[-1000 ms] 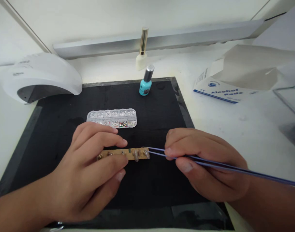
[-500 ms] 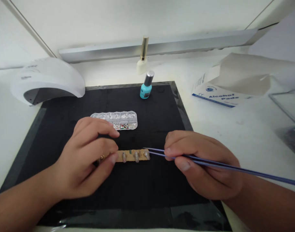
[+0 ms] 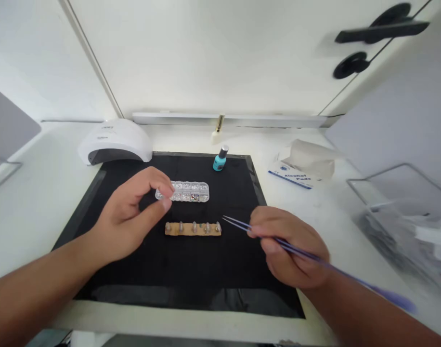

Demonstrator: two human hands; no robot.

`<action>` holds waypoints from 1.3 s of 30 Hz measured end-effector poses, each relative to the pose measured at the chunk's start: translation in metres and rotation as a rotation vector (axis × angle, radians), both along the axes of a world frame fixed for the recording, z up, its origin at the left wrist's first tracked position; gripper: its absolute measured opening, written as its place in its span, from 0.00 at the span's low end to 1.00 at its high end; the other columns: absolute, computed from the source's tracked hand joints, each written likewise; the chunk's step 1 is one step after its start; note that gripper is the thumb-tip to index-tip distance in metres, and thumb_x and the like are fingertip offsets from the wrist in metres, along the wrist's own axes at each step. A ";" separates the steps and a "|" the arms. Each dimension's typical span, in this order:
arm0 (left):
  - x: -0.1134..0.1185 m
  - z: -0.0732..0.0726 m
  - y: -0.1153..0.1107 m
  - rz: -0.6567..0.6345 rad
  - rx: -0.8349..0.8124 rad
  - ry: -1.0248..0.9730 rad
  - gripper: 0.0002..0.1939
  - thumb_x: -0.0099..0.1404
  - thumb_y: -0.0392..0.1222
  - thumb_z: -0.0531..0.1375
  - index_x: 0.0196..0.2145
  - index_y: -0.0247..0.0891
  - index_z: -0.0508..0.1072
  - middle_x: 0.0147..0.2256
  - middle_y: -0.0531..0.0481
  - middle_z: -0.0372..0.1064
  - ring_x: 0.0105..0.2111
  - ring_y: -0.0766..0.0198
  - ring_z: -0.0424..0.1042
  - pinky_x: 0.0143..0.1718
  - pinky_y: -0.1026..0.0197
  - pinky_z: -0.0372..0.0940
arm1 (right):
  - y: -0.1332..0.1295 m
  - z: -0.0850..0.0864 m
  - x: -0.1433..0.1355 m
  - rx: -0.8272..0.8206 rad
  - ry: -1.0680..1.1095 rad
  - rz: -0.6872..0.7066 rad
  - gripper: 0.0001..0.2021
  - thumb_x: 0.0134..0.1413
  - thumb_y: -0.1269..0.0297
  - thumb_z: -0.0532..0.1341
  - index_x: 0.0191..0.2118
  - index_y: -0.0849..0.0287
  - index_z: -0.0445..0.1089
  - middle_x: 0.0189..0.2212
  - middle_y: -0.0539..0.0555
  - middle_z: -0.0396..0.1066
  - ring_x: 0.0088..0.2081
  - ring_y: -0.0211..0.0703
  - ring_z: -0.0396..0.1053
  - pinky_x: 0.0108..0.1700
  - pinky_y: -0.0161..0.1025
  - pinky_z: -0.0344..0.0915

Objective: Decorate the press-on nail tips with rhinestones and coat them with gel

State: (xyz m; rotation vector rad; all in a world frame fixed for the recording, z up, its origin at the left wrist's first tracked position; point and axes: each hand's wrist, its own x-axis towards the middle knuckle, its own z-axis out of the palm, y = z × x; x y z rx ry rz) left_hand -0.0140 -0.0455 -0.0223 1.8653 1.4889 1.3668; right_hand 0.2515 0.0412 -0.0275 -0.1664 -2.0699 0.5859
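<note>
Head view: left hand (image 3: 132, 214) is hovering half-curled, seemingly empty, by the tray (image 3: 188, 193); right hand (image 3: 294, 231) is pinching tweezers (image 3: 243, 224) beside the strip (image 3: 188, 230) on the mat (image 3: 191, 270), five nails (image 3: 195, 227) already standing, decoration unclear.

Case (image 3: 188, 192) — clear plastic; lamp (image 3: 120, 137) — smooth plastic.

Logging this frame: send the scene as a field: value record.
left hand: at clear case's left end, contact unclear
right hand: holds blue tweezers, tips apart
strip: tan, five nail tips along it
mat: black, under strip and case
turquoise bottle: on mat
cream bottle: beyond mat
white dome: far left
box: Alcohol Pads, right of mat
</note>
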 end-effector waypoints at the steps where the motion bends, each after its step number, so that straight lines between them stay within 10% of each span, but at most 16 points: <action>1: 0.001 0.012 -0.006 -0.047 0.034 0.047 0.05 0.67 0.33 0.55 0.38 0.41 0.69 0.40 0.48 0.67 0.43 0.61 0.68 0.41 0.58 0.66 | -0.002 0.010 0.003 0.066 -0.061 -0.001 0.07 0.57 0.74 0.56 0.39 0.58 0.68 0.26 0.54 0.70 0.27 0.43 0.70 0.29 0.41 0.72; 7: 0.000 0.061 0.012 -0.151 0.026 0.321 0.07 0.67 0.32 0.53 0.37 0.38 0.70 0.34 0.52 0.69 0.35 0.65 0.69 0.36 0.62 0.64 | 0.012 0.041 -0.002 0.219 -0.152 0.150 0.07 0.53 0.75 0.58 0.38 0.62 0.69 0.26 0.56 0.71 0.27 0.44 0.71 0.30 0.43 0.72; 18: -0.015 -0.032 0.104 -0.542 -0.146 0.487 0.08 0.67 0.38 0.58 0.43 0.36 0.74 0.41 0.45 0.71 0.42 0.59 0.69 0.46 0.55 0.63 | 0.061 -0.024 -0.049 -0.092 -0.043 0.136 0.07 0.54 0.76 0.55 0.33 0.59 0.67 0.22 0.49 0.67 0.24 0.37 0.66 0.27 0.36 0.65; 39: -0.017 -0.033 0.103 -0.515 -0.205 0.315 0.09 0.69 0.32 0.54 0.44 0.37 0.71 0.40 0.53 0.72 0.41 0.65 0.68 0.44 0.59 0.59 | 0.070 -0.021 -0.046 -0.136 -0.481 0.149 0.05 0.62 0.72 0.56 0.41 0.57 0.66 0.29 0.52 0.73 0.33 0.40 0.73 0.40 0.38 0.72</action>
